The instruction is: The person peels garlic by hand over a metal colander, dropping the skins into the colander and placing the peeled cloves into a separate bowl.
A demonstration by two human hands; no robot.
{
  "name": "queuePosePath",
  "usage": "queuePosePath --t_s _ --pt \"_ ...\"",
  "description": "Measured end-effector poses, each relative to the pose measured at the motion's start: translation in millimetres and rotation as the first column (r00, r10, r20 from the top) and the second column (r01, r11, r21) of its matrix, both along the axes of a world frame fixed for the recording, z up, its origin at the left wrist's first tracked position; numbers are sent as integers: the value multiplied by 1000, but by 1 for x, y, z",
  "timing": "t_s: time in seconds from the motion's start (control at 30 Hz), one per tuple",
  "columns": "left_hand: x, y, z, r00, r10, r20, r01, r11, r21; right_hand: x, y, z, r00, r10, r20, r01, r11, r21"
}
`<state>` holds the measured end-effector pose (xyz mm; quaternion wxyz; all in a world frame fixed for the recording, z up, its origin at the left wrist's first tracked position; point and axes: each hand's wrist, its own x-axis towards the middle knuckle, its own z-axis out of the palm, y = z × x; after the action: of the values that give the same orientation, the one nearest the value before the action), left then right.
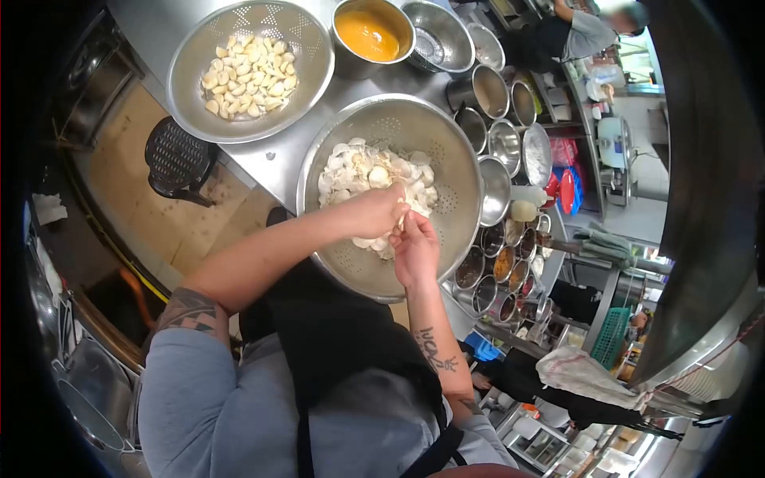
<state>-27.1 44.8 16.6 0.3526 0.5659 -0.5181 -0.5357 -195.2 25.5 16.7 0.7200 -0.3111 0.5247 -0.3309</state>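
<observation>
Both hands meet over a large metal colander that holds unpeeled garlic cloves and loose papery skins. My left hand is closed, its fingertips pinched against a small pale garlic clove. From below, my right hand pinches the same clove, its fingers touching those of the left hand. Most of the clove is hidden by the fingers. Beyond the left forearm, a second perforated colander contains peeled garlic cloves.
A pot of orange sauce and a steel bowl stand at the back of the steel counter. Several pots and sauce containers line the right. A black stool is at the left. Other people are farther off.
</observation>
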Motion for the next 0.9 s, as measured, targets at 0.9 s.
queuePosePath --t_s 0.9 --pt "-25 16 10 923 125 364 -87 989 -120 -8 -8 22 954 292 72 -293 956 3"
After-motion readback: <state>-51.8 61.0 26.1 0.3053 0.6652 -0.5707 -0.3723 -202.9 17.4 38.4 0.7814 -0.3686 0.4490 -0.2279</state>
